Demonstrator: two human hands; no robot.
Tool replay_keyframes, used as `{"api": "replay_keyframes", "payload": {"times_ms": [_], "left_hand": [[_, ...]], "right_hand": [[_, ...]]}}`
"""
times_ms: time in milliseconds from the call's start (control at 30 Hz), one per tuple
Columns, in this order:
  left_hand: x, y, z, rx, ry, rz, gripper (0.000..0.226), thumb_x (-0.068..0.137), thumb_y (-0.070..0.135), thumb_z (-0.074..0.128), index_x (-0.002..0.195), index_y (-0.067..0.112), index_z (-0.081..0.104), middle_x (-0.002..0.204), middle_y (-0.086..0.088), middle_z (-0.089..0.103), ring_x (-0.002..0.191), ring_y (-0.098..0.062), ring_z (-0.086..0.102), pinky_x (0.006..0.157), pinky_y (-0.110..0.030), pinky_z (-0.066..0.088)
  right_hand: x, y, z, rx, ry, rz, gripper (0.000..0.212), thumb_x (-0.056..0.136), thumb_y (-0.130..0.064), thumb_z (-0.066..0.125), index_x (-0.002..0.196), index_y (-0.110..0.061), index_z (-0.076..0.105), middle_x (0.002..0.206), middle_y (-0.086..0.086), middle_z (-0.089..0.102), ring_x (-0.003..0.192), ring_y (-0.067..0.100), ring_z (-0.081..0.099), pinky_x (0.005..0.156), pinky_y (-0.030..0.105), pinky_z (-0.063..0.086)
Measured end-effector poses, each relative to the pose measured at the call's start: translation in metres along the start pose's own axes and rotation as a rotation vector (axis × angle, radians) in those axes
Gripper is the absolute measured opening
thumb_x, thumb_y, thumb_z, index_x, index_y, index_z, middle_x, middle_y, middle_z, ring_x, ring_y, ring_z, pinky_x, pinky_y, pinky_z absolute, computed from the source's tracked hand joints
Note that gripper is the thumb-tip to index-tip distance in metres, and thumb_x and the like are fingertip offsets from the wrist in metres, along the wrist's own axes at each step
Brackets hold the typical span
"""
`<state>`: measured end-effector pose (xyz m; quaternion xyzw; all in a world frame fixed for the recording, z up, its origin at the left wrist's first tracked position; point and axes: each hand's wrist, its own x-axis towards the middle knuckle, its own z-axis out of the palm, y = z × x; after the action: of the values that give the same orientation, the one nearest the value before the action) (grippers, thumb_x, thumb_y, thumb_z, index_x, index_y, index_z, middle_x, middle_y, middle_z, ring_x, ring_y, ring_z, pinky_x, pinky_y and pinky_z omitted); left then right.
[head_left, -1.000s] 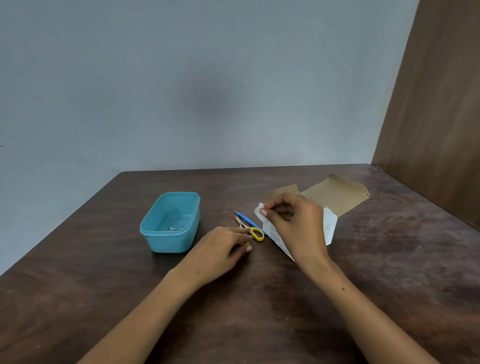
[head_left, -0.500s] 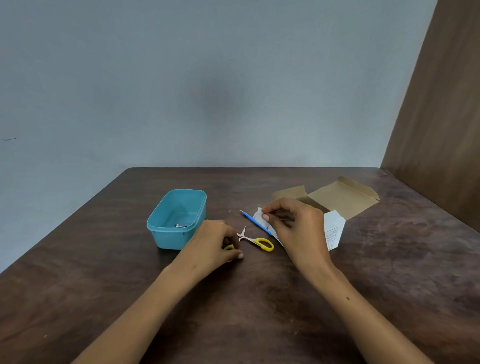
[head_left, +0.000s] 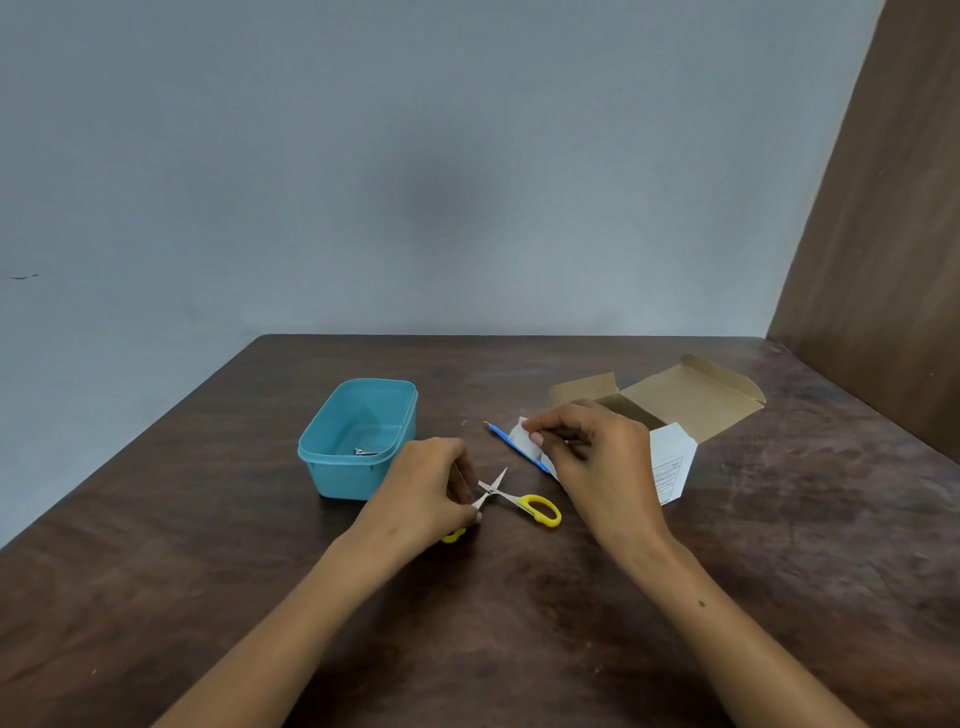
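1. The left hand (head_left: 423, 491) is down on the counter (head_left: 519, 634), fingers curled round one yellow loop of the small scissors (head_left: 491, 489). That loop is almost hidden under the palm. The other loop lies free at four o'clock of the pivot, and the blades are splayed open toward twelve.
2. The right hand (head_left: 602, 457) pinches a corner of the white card (head_left: 670, 462) between thumb and forefinger. The card lies flat at two o'clock of the scissors, near them but apart.
3. A thin blue tool (head_left: 503, 439) runs along the card's left edge; whether they touch, I cannot tell.
4. A teal tub (head_left: 358, 475) sits at ten o'clock of the scissors, just beside the left hand, with a small metal piece (head_left: 365, 451) in its bottom. A brown carton (head_left: 691, 397), flaps open, lies at one o'clock behind the right hand.
5. My read is that this is the pick-up step, with scissors gathered for a cut and nothing cut yet.
6. The next move calls for fingers in both loops, a lift, and blades brought to the card's edge while the right hand steadies it, keeping clear of that blue tool.
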<state>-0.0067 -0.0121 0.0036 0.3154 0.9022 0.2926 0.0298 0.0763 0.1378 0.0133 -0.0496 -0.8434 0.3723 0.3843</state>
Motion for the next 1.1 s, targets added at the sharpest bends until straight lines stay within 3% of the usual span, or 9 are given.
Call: {"api": "replay_keyframes", "payload": {"times_ms": [133,367,500,700,767,867,967,1100], "left_hand": [[-0.002,0.0,-0.002,-0.035,0.004,-0.021,0.027,0.065,0.014,0.084,0.081,0.015,0.062,0.08,0.003,0.068,0.071,-0.005,0.065,0.062,-0.019,0.055],[-0.003,0.001,0.0,-0.075,0.029,-0.025,0.031,0.068,0.009,0.082,0.076,0.019,0.054,0.079,0.002,0.067,0.075,-0.009,0.066,0.07,-0.032,0.058],[-0.003,0.002,0.0,-0.159,0.106,-0.021,0.037,0.069,0.006,0.08,0.073,0.023,0.047,0.079,-0.001,0.068,0.074,-0.015,0.067,0.067,-0.03,0.056],[-0.003,0.003,-0.004,-0.393,0.205,-0.022,0.042,0.07,-0.001,0.079,0.07,0.014,0.04,0.068,-0.004,0.07,0.059,-0.014,0.069,0.056,-0.031,0.056],[-0.003,0.003,-0.006,-0.473,0.212,-0.025,0.043,0.07,0.001,0.08,0.07,0.014,0.039,0.07,-0.007,0.072,0.06,-0.016,0.07,0.055,-0.031,0.057],[-0.004,0.004,-0.009,-0.577,0.223,-0.035,0.038,0.069,0.003,0.08,0.072,0.011,0.043,0.074,-0.008,0.074,0.066,-0.017,0.072,0.059,-0.028,0.058],[-0.005,0.006,-0.009,-0.715,0.21,-0.051,0.031,0.063,0.003,0.083,0.081,0.002,0.058,0.077,-0.01,0.074,0.069,-0.018,0.072,0.064,-0.026,0.059],[-0.006,0.006,-0.01,-0.813,0.127,-0.048,0.021,0.07,0.008,0.079,0.089,0.004,0.071,0.079,-0.013,0.075,0.07,-0.019,0.072,0.063,-0.025,0.059]], "right_hand": [[0.0,-0.001,0.0,-0.014,-0.035,0.031,0.017,0.079,0.0,0.069,0.086,-0.015,0.076,0.081,-0.007,0.067,0.075,0.004,0.062,0.069,0.007,0.046],[-0.003,0.003,0.008,-0.084,-0.193,0.132,0.016,0.078,-0.005,0.071,0.084,-0.019,0.076,0.087,0.005,0.073,0.078,0.012,0.068,0.072,0.027,0.055],[-0.004,0.004,0.008,-0.145,-0.265,0.159,0.015,0.08,-0.007,0.07,0.085,-0.02,0.076,0.088,0.004,0.073,0.078,0.011,0.066,0.065,0.013,0.047],[-0.005,0.003,0.008,-0.15,-0.289,0.177,0.013,0.081,-0.008,0.071,0.087,-0.019,0.076,0.091,0.004,0.072,0.081,0.013,0.066,0.07,0.018,0.048],[-0.005,0.004,0.008,-0.128,-0.271,0.178,0.012,0.08,-0.009,0.071,0.086,-0.018,0.077,0.088,0.003,0.073,0.079,0.011,0.066,0.067,0.014,0.049],[-0.004,0.004,0.007,-0.031,-0.249,0.214,0.01,0.079,-0.007,0.073,0.084,-0.014,0.076,0.083,0.002,0.073,0.073,0.009,0.067,0.06,0.005,0.045],[-0.002,0.003,0.006,0.062,-0.214,0.257,0.01,0.078,-0.004,0.073,0.083,-0.012,0.076,0.079,0.001,0.072,0.072,0.006,0.067,0.059,0.006,0.046],[-0.001,0.001,0.002,0.223,-0.111,0.285,0.012,0.076,0.0,0.073,0.078,-0.011,0.076,0.071,-0.003,0.071,0.062,0.001,0.066,0.058,0.007,0.048]]}}
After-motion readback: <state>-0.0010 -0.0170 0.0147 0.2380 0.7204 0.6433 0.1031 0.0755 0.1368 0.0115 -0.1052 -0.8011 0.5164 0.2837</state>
